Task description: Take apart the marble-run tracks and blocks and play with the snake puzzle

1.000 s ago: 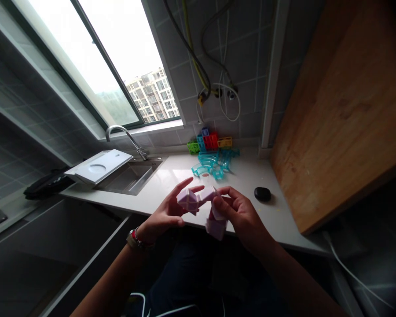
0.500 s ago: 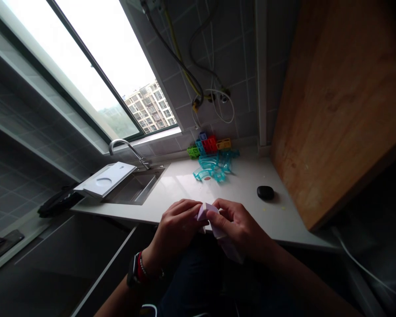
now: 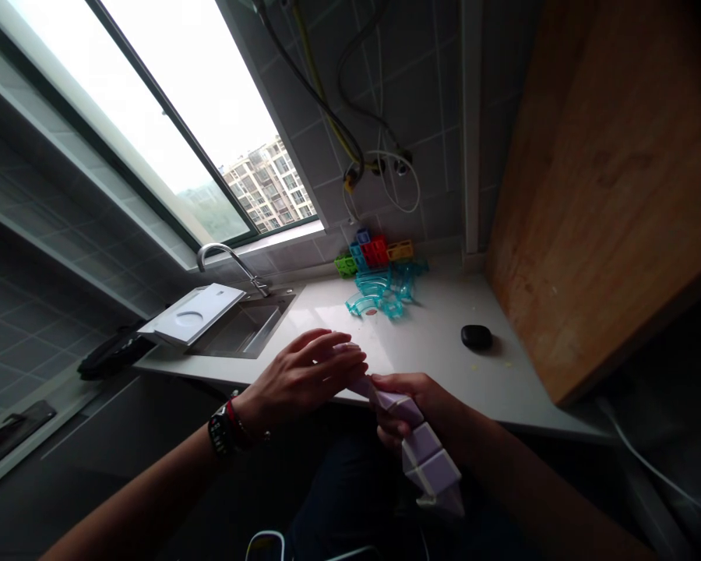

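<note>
A pale purple and white snake puzzle (image 3: 424, 444), made of wedge-shaped segments, runs at a slant between my two hands. My right hand (image 3: 424, 401) is wrapped round its middle, and several segments hang out below that hand towards my lap. At the upper end my left hand (image 3: 304, 374) has its fingers over the puzzle, with a bit of purple showing past the fingertips; the thumb is mostly hidden. Both hands are above the front edge of the white counter (image 3: 321, 312).
Clear teal curved track pieces (image 3: 374, 292) and coloured blocks (image 3: 375, 251) lie by the wall. A black rounded case (image 3: 477, 337) sits at right, near a wooden panel (image 3: 596, 202). At left are a sink (image 3: 239, 331), a faucet (image 3: 230, 257) and a white box (image 3: 202, 314).
The snake puzzle has turned, and more of its lower segments show below my right hand. My left hand has shifted left and up, its fingers straighter.
</note>
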`<move>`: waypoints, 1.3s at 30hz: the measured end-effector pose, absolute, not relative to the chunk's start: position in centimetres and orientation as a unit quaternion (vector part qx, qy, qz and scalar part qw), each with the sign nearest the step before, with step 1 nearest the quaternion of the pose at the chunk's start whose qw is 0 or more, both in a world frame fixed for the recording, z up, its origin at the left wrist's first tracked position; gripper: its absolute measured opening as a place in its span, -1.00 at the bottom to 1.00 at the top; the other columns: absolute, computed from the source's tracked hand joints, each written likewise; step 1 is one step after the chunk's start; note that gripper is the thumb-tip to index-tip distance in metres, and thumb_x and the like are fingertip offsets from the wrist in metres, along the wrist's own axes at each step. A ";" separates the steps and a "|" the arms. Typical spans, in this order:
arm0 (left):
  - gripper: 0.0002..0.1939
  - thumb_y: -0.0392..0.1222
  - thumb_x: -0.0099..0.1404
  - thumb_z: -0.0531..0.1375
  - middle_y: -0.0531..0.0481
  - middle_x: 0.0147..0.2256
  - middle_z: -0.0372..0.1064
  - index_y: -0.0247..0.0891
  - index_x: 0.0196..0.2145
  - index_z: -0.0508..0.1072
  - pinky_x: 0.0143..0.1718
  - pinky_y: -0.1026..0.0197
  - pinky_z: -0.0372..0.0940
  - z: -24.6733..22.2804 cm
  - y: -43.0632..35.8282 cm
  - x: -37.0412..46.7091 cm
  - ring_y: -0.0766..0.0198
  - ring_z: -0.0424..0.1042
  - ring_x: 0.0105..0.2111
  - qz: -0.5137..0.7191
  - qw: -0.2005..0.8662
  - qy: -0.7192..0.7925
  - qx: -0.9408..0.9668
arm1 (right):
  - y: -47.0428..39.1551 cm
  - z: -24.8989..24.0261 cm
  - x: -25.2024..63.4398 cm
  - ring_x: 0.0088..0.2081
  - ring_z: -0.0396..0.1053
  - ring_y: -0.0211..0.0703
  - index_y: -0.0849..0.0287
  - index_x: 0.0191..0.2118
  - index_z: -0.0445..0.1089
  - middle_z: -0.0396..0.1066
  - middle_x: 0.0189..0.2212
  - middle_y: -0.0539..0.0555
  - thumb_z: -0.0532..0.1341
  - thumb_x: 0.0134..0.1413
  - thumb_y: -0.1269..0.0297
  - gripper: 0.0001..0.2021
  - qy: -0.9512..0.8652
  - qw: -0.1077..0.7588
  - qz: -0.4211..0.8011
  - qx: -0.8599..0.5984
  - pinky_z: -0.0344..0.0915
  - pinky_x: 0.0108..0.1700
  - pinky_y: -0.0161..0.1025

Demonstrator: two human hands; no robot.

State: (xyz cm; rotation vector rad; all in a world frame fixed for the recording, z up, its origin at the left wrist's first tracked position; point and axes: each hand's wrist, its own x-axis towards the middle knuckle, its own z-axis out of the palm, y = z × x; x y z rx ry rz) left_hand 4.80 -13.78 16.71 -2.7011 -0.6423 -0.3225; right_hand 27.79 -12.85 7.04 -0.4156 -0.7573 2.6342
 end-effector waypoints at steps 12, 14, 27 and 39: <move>-0.37 -0.41 0.35 0.33 0.01 0.30 0.38 0.18 0.25 0.44 0.38 -0.19 0.19 17.8 -13.3 5.3 -0.02 0.28 0.36 -0.169 0.113 -0.274 -0.940 | -13.5 7.5 27.2 -0.55 0.30 -0.28 0.22 -0.13 0.48 0.41 -0.61 -0.05 0.27 0.29 -0.07 -0.61 -0.377 0.325 0.847 -0.189 0.29 -0.41 -0.34; -0.29 -0.46 0.37 0.26 -0.09 0.42 0.17 0.12 0.34 0.32 0.37 -0.25 0.18 17.5 -13.3 5.6 -0.09 0.14 0.42 -0.191 0.123 -0.307 -0.924 | -13.2 7.5 27.3 -0.58 0.30 -0.29 0.18 -0.13 0.44 0.42 -0.60 -0.06 0.31 0.23 -0.15 -0.57 -0.428 0.362 0.795 -0.234 0.20 -0.49 -0.37; -0.66 -0.05 0.24 0.46 0.03 -0.37 0.51 -0.26 -0.15 0.50 -0.45 0.35 0.28 17.6 -13.5 7.9 0.39 0.40 -0.48 -0.246 -0.174 -0.510 -0.806 | -12.8 7.4 28.1 -0.45 0.43 -0.16 0.11 -0.11 0.56 0.50 -0.46 0.00 0.29 0.30 0.03 -0.73 -0.652 0.447 0.503 -0.348 0.28 -0.37 -0.26; -0.62 -0.27 0.09 0.54 -0.12 -0.22 0.60 -0.25 -0.20 0.50 -0.23 0.13 0.51 20.1 -15.1 6.0 0.05 0.63 -0.20 -0.219 -0.471 -0.409 -0.750 | -12.6 7.5 29.6 -0.60 0.34 -0.29 0.21 -0.08 0.50 0.46 -0.50 -0.03 0.36 0.18 -0.04 -0.60 -0.491 0.215 0.843 -0.038 0.22 -0.50 -0.36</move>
